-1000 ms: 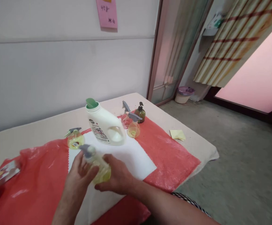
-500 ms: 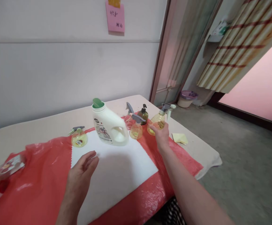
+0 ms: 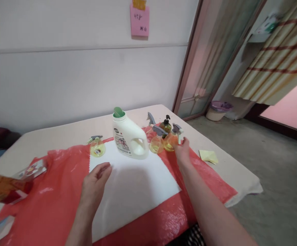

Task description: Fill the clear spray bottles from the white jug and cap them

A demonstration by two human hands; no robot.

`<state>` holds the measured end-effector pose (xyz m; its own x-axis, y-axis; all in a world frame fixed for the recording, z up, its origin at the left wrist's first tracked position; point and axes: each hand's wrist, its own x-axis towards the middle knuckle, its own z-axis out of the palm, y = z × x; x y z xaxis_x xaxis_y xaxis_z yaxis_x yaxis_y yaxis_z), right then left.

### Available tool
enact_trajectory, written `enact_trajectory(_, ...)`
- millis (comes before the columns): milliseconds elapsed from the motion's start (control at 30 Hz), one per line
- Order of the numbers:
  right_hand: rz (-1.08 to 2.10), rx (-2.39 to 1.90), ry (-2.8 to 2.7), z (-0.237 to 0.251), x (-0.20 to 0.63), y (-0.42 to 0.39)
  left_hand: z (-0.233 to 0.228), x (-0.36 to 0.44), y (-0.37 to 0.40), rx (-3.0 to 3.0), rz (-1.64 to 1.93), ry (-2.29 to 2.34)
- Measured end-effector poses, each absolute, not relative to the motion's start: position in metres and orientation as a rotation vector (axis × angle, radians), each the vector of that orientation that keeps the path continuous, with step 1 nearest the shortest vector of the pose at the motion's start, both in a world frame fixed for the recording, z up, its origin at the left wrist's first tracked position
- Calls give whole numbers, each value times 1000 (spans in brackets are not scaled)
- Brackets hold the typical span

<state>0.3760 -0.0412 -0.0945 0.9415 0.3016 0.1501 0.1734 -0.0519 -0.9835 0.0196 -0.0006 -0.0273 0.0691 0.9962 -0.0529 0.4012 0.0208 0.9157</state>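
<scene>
My right hand (image 3: 183,149) reaches forward over the red plastic sheet (image 3: 204,184), its fingers on the right side of a small yellow spray bottle (image 3: 172,140) with a grey trigger. That bottle stands upright beside another yellow spray bottle (image 3: 157,143). My left hand (image 3: 95,181) lies open, palm down, on the left edge of a white cloth (image 3: 138,186). A white detergent jug (image 3: 129,138) with a green cap stands at the cloth's far edge.
A third yellow spray bottle (image 3: 97,148) stands left of the jug; a dark pump bottle (image 3: 166,125) stands behind the group. Yellow paper (image 3: 208,156) lies near the table's right edge. Printed packaging (image 3: 9,184) sits far left. A bin (image 3: 216,110) stands by the door.
My right hand carried the spray bottle from the cloth to the far right and set it down beside the other bottles. My left hand let go and rests on the cloth.
</scene>
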Motion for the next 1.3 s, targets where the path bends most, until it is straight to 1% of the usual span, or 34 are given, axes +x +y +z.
enact_trajectory(133, -64, -1543, -249, -71, 376, -61, -27, 4, 12, 1440, 1039, 1560)
enact_trajectory(333, -341, -1414, -314, -43, 343, -73, -39, -16, 23, 1353, 1265, 1682)
enact_trajectory(467, -487, -1357, -522, -34, 318, -71, -49, -16, 39, 1368, 1241, 1840)
enact_trajectory(600, -550, -1314, -769, -34, 298, -67, -49, 6, 79, 1460, 1118, 1916)
enact_trajectory(733, -510, -1259, -952, -40, 275, -61, -50, 38, 129, 1507, 983, 2001)
enact_trajectory(867, -255, -1265, -1068, -45, 243, -60, -53, 53, 155, 1451, 880, 2056)
enact_trajectory(967, 86, -1309, -1141, -48, 219, -62, -49, 47, 142, 1447, 957, 2020)
enact_trajectory(1067, 627, -1342, -1115, -49, 202, -63, -37, 37, 98, 1458, 1163, 1937)
enact_trajectory(1167, 1108, -1209, -994, -48, 192, -63, -31, 34, 33, 1483, 1365, 1820)
enact_trajectory(1233, 1303, -1043, -918, -47, 189, -64, -35, 40, -11, 1469, 1541, 1665)
enact_trajectory(1300, 1421, -852, -891, -44, 188, -67, -43, 51, -46, 1446, 1592, 1517)
